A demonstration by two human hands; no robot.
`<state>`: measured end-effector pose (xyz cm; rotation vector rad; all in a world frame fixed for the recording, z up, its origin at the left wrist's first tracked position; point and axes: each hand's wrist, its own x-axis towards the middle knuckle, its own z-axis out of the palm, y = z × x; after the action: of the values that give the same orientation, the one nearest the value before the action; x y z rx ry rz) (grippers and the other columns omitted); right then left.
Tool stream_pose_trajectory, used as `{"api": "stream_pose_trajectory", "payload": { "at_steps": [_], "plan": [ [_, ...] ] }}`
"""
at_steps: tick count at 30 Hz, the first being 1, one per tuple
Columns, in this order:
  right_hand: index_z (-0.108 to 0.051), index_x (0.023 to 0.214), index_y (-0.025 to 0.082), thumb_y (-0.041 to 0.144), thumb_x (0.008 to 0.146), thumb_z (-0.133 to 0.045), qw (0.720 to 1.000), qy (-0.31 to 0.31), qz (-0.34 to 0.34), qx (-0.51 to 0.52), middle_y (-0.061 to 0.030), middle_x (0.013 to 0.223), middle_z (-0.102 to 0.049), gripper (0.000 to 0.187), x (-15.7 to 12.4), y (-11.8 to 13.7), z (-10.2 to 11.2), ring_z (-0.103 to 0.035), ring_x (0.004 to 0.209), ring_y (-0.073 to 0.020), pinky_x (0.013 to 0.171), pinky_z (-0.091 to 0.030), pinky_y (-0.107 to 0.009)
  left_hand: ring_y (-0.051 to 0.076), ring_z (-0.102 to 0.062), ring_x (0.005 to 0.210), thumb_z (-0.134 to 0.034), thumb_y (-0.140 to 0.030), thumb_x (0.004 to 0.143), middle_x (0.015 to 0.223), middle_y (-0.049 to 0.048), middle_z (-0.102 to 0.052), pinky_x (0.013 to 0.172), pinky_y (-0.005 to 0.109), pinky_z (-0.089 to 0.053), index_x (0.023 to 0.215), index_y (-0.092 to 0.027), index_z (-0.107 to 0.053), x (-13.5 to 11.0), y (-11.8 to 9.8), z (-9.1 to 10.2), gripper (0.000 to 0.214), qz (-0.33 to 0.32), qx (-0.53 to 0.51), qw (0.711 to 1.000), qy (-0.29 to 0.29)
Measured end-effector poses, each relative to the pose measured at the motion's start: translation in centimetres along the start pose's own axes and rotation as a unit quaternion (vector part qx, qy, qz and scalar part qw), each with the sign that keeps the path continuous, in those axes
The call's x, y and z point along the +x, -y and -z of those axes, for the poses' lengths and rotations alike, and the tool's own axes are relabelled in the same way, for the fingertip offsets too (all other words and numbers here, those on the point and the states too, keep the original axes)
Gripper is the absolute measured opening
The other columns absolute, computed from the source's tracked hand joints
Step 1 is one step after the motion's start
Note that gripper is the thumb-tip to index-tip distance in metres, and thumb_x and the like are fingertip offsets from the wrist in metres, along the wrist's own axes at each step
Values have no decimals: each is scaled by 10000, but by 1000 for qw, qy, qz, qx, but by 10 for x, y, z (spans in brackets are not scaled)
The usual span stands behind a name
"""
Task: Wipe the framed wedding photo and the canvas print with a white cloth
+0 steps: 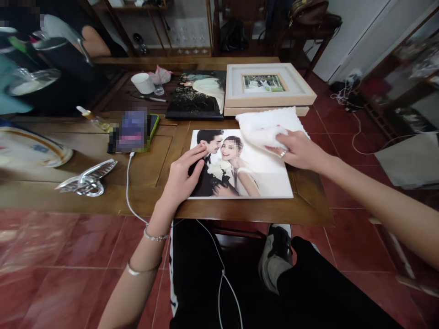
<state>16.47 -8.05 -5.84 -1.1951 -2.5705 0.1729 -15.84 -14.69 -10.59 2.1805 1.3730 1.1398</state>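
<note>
A wedding photo print [270, 178] on a flat white-edged panel lies face up near the front edge of the wooden table. My left hand [183, 176] rests on its left side, fingers stretched out and holding nothing. Bunched in my right hand [297, 148] is a white cloth [270, 121], its fingers closed on the fabric. The cloth lies over the panel's upper right corner and spreads back towards a light wood picture frame [298, 91]. A ring shows on a right-hand finger.
Behind the panel stands a dark photo board [181, 98] beside the stacked frames. To the left are a phone [132, 132] on a white charging cable [128, 183], a silver hair claw [87, 180], a dropper bottle [92, 119] and a white cup [143, 83]. Another person's arm [94, 41] appears at far left.
</note>
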Motion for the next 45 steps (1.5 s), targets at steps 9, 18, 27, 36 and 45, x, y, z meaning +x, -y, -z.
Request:
{"api": "stream_pose_trajectory", "payload": {
  "at_steps": [9,18,27,36,45],
  "plan": [
    [-465,645,233,281,883,-515,999,-43,-3,-3,-131,861,-674,248,3,0,-12,-633,1003,-350,835,-528,-517,234,-571,1289,-497,-282,986,1335,95,-641,1129,461,-432,1205,-175,-682,0,1,0,306,4,-4,1000,1],
    [-574,565,169,47,780,-562,985,-64,157,11,-234,1465,-485,248,-92,88,-18,-427,1372,-415,1099,-315,-733,238,-568,1292,-479,-292,991,1335,99,-641,1130,461,-431,1208,-171,-680,0,-1,0,319,10,4,1000,5],
    [-701,805,127,34,778,-495,976,-49,212,-3,-219,1415,-545,227,-105,105,-26,-361,1426,-352,1152,-300,-674,232,-561,1300,-482,-320,991,1340,78,-640,1131,459,-430,1215,-192,-675,1,-3,1,322,13,7,1000,8],
    [-649,683,184,122,840,-541,988,-25,152,5,-197,1424,-542,200,-43,35,-12,-509,1326,-344,1120,-357,-647,242,-565,1294,-515,-308,973,1346,94,-633,1131,463,-428,1217,-177,-674,0,-2,2,319,8,11,1000,13],
    [-536,711,220,345,916,-497,999,-20,-8,-25,-78,720,-631,243,10,-17,-11,-651,896,-340,853,-521,-524,244,-561,1299,-519,-333,974,1350,91,-631,1136,463,-422,1213,-190,-678,0,-2,1,321,13,2,1000,10]
  ]
}}
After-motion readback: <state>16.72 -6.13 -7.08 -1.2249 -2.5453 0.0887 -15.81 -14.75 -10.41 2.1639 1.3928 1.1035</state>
